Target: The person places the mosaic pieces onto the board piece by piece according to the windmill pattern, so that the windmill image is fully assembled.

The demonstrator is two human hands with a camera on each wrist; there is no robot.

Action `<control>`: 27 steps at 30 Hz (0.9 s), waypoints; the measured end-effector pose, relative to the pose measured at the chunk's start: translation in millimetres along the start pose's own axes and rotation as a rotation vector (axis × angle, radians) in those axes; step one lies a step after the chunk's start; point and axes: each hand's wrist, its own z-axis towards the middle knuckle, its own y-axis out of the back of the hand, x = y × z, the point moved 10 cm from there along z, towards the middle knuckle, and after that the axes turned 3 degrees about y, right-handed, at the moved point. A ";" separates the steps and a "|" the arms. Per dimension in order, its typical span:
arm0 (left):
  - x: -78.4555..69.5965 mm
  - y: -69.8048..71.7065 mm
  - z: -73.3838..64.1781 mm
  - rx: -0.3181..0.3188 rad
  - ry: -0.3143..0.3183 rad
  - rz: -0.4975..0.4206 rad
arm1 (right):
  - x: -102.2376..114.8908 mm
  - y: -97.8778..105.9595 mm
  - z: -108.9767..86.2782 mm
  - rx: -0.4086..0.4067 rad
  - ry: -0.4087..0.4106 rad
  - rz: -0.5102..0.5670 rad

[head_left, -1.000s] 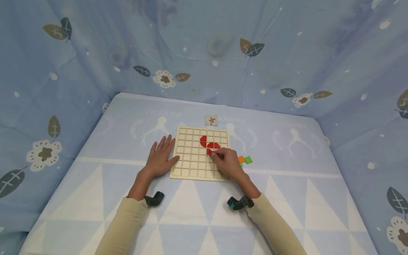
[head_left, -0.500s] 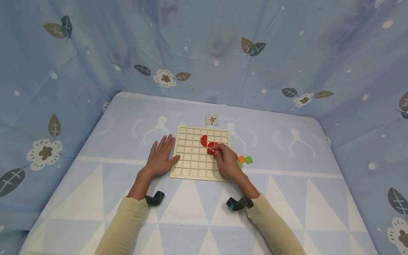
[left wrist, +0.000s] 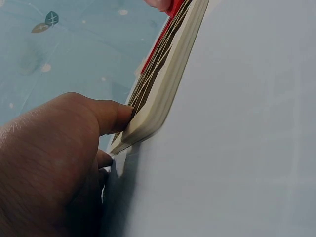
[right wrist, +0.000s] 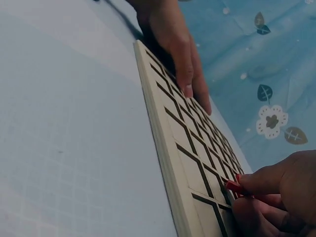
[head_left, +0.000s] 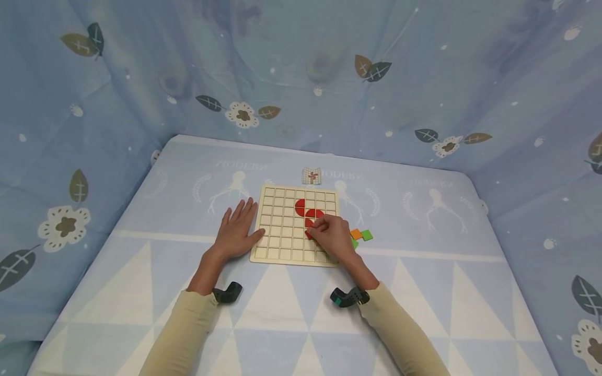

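Note:
A square wooden grid board (head_left: 281,243) lies on the table, with several red quarter-round tiles (head_left: 300,208) set in its cells. My left hand (head_left: 237,231) lies flat with fingers spread at the board's left side, its thumb resting on the rim, as the left wrist view also shows. Over the right half of the board, my right hand (head_left: 332,236) pinches a red tile (right wrist: 235,187) between thumb and fingers, low against the cells. That tile sits just below the other red ones; my fingers partly cover it.
Right of the board lie an orange square tile (head_left: 356,234) and green tiles (head_left: 366,235), partly behind my right hand. A small picture card (head_left: 311,176) with a red pinwheel pattern rests beyond the board's far edge. Patterned cloth (head_left: 301,68) hangs behind the table.
My right hand has shifted a little, moving off the red tile below the half circle and down to the cell beneath with another red tile. The left hand stays put.

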 end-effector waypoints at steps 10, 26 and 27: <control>-1.3 -0.2 0.0 0.005 0.000 0.009 | 9.7 -0.2 -1.4 0.117 0.104 -0.005; -0.2 -0.4 0.9 0.005 0.008 0.014 | 10.9 -5.4 0.6 0.133 0.214 -0.152; 0.5 -1.0 1.5 0.006 0.011 0.018 | 12.3 -5.7 0.8 0.142 0.221 -0.152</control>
